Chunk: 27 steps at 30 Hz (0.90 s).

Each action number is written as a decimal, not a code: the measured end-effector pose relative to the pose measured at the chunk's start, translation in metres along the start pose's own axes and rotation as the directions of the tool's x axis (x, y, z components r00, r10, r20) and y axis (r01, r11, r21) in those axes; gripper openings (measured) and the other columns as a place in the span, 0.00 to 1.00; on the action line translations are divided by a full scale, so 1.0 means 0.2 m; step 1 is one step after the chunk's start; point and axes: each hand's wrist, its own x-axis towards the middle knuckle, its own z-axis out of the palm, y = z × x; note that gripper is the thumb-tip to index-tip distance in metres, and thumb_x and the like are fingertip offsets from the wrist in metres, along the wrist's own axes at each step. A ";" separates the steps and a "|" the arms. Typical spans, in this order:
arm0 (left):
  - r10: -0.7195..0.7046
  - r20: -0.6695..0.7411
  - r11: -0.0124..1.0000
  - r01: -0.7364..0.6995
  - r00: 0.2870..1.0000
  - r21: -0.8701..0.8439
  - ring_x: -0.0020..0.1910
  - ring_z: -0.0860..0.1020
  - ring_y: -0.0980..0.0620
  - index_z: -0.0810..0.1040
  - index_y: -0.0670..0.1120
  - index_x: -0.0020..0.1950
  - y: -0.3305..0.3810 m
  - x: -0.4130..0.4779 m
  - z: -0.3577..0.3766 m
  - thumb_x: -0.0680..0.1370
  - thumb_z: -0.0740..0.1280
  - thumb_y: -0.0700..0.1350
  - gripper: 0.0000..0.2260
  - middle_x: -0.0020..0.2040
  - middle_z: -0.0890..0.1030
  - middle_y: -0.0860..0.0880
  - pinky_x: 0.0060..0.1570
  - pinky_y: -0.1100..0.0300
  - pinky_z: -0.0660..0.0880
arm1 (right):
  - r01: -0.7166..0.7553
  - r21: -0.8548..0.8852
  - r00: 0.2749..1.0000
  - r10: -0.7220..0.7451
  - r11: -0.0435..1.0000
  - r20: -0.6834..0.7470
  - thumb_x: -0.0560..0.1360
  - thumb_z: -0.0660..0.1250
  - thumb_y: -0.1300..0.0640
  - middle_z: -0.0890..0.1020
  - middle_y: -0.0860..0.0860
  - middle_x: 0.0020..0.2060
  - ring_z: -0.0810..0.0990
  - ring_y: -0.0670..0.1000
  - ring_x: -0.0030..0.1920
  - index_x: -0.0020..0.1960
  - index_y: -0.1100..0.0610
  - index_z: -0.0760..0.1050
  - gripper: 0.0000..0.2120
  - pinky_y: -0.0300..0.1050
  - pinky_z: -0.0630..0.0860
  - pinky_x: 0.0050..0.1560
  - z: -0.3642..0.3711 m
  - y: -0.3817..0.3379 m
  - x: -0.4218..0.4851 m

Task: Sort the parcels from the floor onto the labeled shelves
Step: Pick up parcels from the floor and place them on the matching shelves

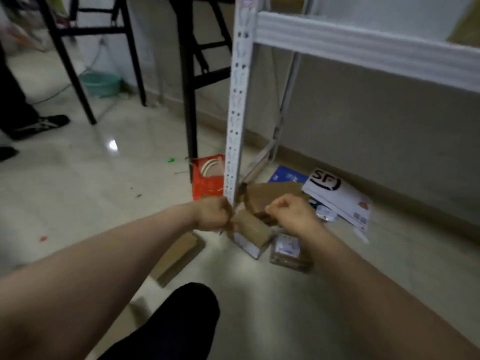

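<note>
Both my arms reach down to a pile of parcels on the floor by the white shelf post [237, 113]. My left hand [213, 214] grips the left end of a small brown cardboard box [253, 231]. My right hand [292, 213] has its fingers curled round the edge of a larger brown cardboard parcel [272, 194] just behind it. A white envelope marked SF [337, 196] and a blue parcel [285, 175] lie further right. A flat brown box [179, 258] lies left, and a small labelled box [288, 252] sits under my right wrist. The view is blurred.
The white shelf beam [363, 48] crosses overhead at the right. A red box [206, 178] leans by the post. Black table legs [188, 100] and a green basin [100, 84] stand behind. Another person's shoes [39, 126] are at the left. My dark-clad knee [171, 323] is below.
</note>
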 end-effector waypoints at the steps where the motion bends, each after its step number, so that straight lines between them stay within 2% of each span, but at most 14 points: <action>1: -0.057 0.035 0.998 0.058 0.998 -0.028 0.54 0.78 0.48 0.78 0.44 0.60 -0.13 -0.03 0.02 0.75 0.71 0.41 0.13 0.56 0.79 0.48 0.44 0.69 0.75 | -0.019 -0.008 0.996 0.019 1.000 0.082 0.72 0.72 0.51 0.83 0.55 0.37 0.81 0.53 0.40 0.39 0.57 0.80 0.10 0.51 0.79 0.46 0.14 0.01 0.00; 2: -0.131 0.055 0.990 0.133 0.990 -0.038 0.54 0.77 0.49 0.77 0.46 0.61 -0.25 -0.07 0.05 0.76 0.72 0.44 0.14 0.57 0.78 0.49 0.44 0.71 0.73 | -0.034 -0.012 0.987 0.036 0.999 0.156 0.71 0.71 0.52 0.82 0.57 0.35 0.79 0.54 0.37 0.38 0.57 0.79 0.09 0.50 0.79 0.43 0.27 0.01 -0.01; 4: -0.297 0.049 0.952 0.299 0.954 -0.061 0.59 0.75 0.48 0.75 0.45 0.67 -0.49 -0.15 0.09 0.76 0.71 0.50 0.21 0.64 0.76 0.46 0.51 0.65 0.68 | -0.060 -0.065 0.951 0.077 0.996 0.300 0.72 0.72 0.52 0.79 0.53 0.31 0.76 0.53 0.34 0.35 0.55 0.76 0.10 0.45 0.73 0.37 0.51 0.00 -0.03; 6: -0.430 0.040 0.890 0.431 0.902 -0.145 0.61 0.74 0.47 0.74 0.44 0.69 -0.73 -0.22 0.13 0.76 0.71 0.49 0.23 0.67 0.75 0.44 0.54 0.62 0.67 | -0.060 -0.158 0.888 0.125 0.986 0.444 0.76 0.70 0.51 0.78 0.52 0.35 0.76 0.53 0.37 0.37 0.54 0.75 0.11 0.44 0.70 0.38 0.73 -0.02 -0.06; 9: -0.642 -0.005 0.739 0.617 0.767 -0.272 0.62 0.75 0.43 0.74 0.40 0.67 -1.01 -0.34 0.18 0.74 0.72 0.51 0.25 0.66 0.76 0.41 0.61 0.54 0.73 | -0.081 -0.205 0.794 0.188 0.975 0.578 0.78 0.67 0.53 0.78 0.56 0.42 0.76 0.54 0.42 0.44 0.57 0.74 0.08 0.45 0.71 0.40 1.00 -0.06 -0.13; 12: -0.760 0.058 0.578 0.715 0.647 -0.394 0.68 0.71 0.39 0.68 0.36 0.72 -1.23 -0.42 0.26 0.76 0.73 0.48 0.30 0.71 0.71 0.38 0.66 0.51 0.70 | -0.155 -0.196 0.736 0.246 0.968 0.631 0.78 0.67 0.55 0.80 0.57 0.45 0.79 0.54 0.43 0.52 0.60 0.80 0.09 0.44 0.76 0.40 1.21 -0.09 -0.20; 14: -0.803 0.149 0.473 0.769 0.577 -0.431 0.65 0.74 0.40 0.68 0.36 0.71 -1.33 -0.44 0.34 0.78 0.71 0.45 0.26 0.69 0.72 0.39 0.56 0.57 0.74 | -0.188 -0.196 0.690 0.271 0.962 0.671 0.79 0.67 0.55 0.81 0.59 0.46 0.81 0.54 0.45 0.56 0.61 0.79 0.11 0.46 0.78 0.46 1.33 -0.10 -0.23; 16: -0.798 0.213 0.459 0.798 0.564 -0.391 0.42 0.81 0.46 0.73 0.38 0.60 -1.33 -0.47 0.39 0.80 0.68 0.46 0.14 0.49 0.79 0.42 0.28 0.67 0.74 | -0.225 -0.185 0.644 0.288 0.957 0.708 0.79 0.66 0.57 0.77 0.57 0.42 0.78 0.54 0.41 0.48 0.60 0.76 0.06 0.46 0.75 0.43 1.44 -0.12 -0.24; 17: -0.786 0.248 0.437 0.792 0.567 -0.426 0.37 0.80 0.50 0.73 0.38 0.60 -1.35 -0.48 0.42 0.81 0.66 0.48 0.15 0.43 0.80 0.43 0.22 0.69 0.71 | -0.246 -0.177 0.630 0.296 0.953 0.718 0.79 0.66 0.58 0.76 0.56 0.40 0.75 0.53 0.37 0.45 0.58 0.74 0.05 0.45 0.73 0.40 1.49 -0.12 -0.25; 18: -0.787 0.269 0.401 0.792 0.555 -0.461 0.43 0.80 0.51 0.71 0.39 0.65 -1.35 -0.48 0.45 0.82 0.63 0.52 0.19 0.48 0.80 0.44 0.30 0.70 0.73 | -0.260 -0.176 0.622 0.304 0.949 0.721 0.79 0.65 0.58 0.75 0.54 0.38 0.73 0.51 0.34 0.43 0.56 0.73 0.06 0.44 0.71 0.37 1.53 -0.12 -0.25; 20: -0.813 0.257 0.375 0.807 0.523 -0.457 0.66 0.72 0.44 0.60 0.43 0.76 -1.36 -0.48 0.49 0.81 0.60 0.61 0.31 0.69 0.70 0.42 0.52 0.60 0.71 | -0.266 -0.169 0.626 0.303 0.949 0.718 0.78 0.65 0.58 0.75 0.51 0.35 0.73 0.49 0.32 0.42 0.54 0.74 0.06 0.42 0.69 0.33 1.60 -0.13 -0.26; 21: -0.834 0.254 0.340 0.818 0.490 -0.464 0.70 0.67 0.42 0.55 0.44 0.77 -1.40 -0.46 0.54 0.79 0.62 0.63 0.36 0.73 0.64 0.42 0.53 0.55 0.68 | -0.275 -0.173 0.626 0.313 0.946 0.714 0.78 0.66 0.57 0.75 0.51 0.35 0.73 0.48 0.32 0.43 0.54 0.75 0.05 0.42 0.69 0.32 1.62 -0.14 -0.27; 24: -0.847 0.311 0.264 0.850 0.430 -0.456 0.67 0.68 0.37 0.49 0.45 0.77 -1.42 -0.43 0.60 0.65 0.75 0.63 0.52 0.72 0.63 0.40 0.48 0.48 0.71 | -0.312 -0.187 0.608 0.347 0.932 0.714 0.79 0.65 0.58 0.75 0.51 0.35 0.72 0.48 0.30 0.47 0.55 0.77 0.03 0.40 0.66 0.28 1.64 -0.14 -0.26; 27: -0.857 0.308 0.277 0.873 0.413 -0.402 0.61 0.71 0.35 0.50 0.46 0.75 -1.46 -0.39 0.62 0.61 0.75 0.58 0.51 0.64 0.66 0.38 0.49 0.46 0.76 | -0.333 -0.187 0.583 0.358 0.924 0.730 0.80 0.61 0.61 0.73 0.51 0.33 0.69 0.49 0.29 0.47 0.55 0.75 0.06 0.42 0.64 0.29 1.61 -0.12 -0.22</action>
